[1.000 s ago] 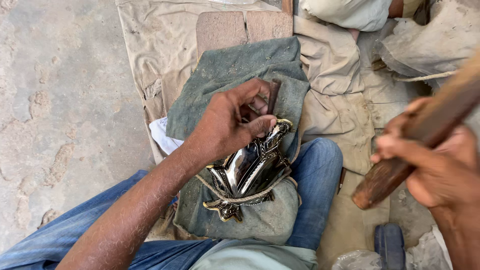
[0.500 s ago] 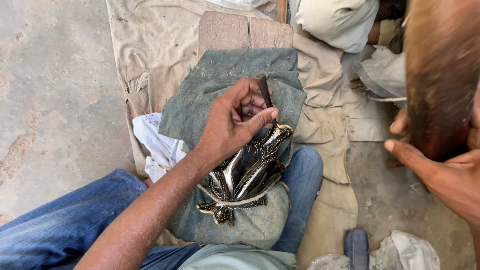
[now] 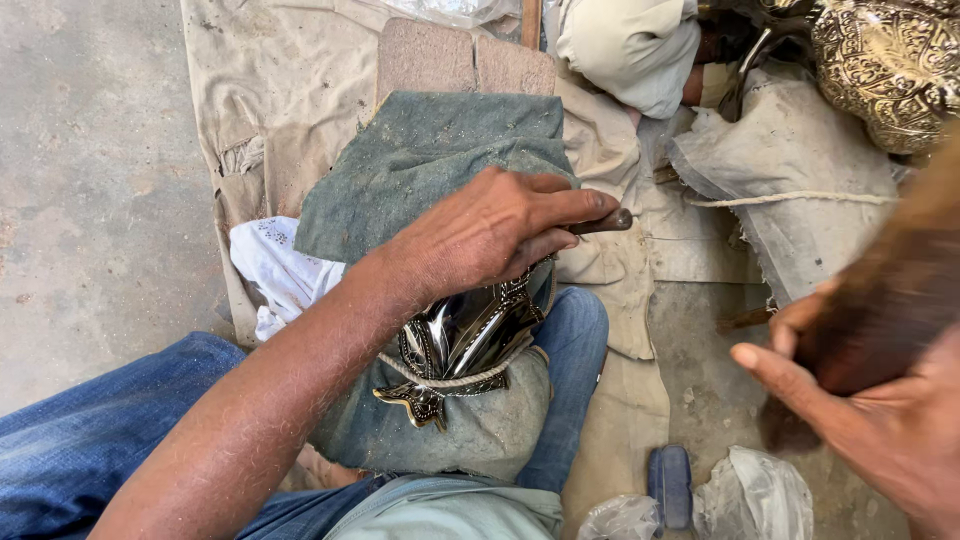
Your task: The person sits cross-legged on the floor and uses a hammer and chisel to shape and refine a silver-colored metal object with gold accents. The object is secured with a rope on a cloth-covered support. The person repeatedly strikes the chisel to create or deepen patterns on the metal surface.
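Since half a second ago the left hand (image 3: pixel 490 235) has shifted its grip: the thin dark punch (image 3: pixel 600 222) that was tucked under curled fingers now sticks out to the right from between thumb and fingertips, lying almost level. The right hand (image 3: pixel 880 440) has dropped lower and nearer in the view, and the wooden mallet (image 3: pixel 890 300) it carries now crosses the right edge as a brown blur.

The left hand is closed narrowly, its fingers pinched around the punch, with the knuckles up and the wrist resting over the shiny embossed metal piece (image 3: pixel 460 345). That piece lies on a grey-green cloth pad (image 3: pixel 430 150) on the person's lap, between the legs in blue jeans (image 3: pixel 90 440), and a thin cord (image 3: pixel 440 380) runs across its lower part. Whether the punch tip touches the metal cannot be told, since the fingers cover it.

The right hand wraps the mallet's handle, the thumb stretched out towards the left; how tightly the other fingers close is blurred.

A white rag (image 3: pixel 275 270) pokes out from under the pad's left side. A beige floor cloth (image 3: pixel 290 90) is spread beneath everything. At the top right sits an ornate embossed metal vessel (image 3: pixel 885 65) on another grey cloth (image 3: pixel 790 170). A dark blue object (image 3: pixel 670 485) lies near the bottom edge.
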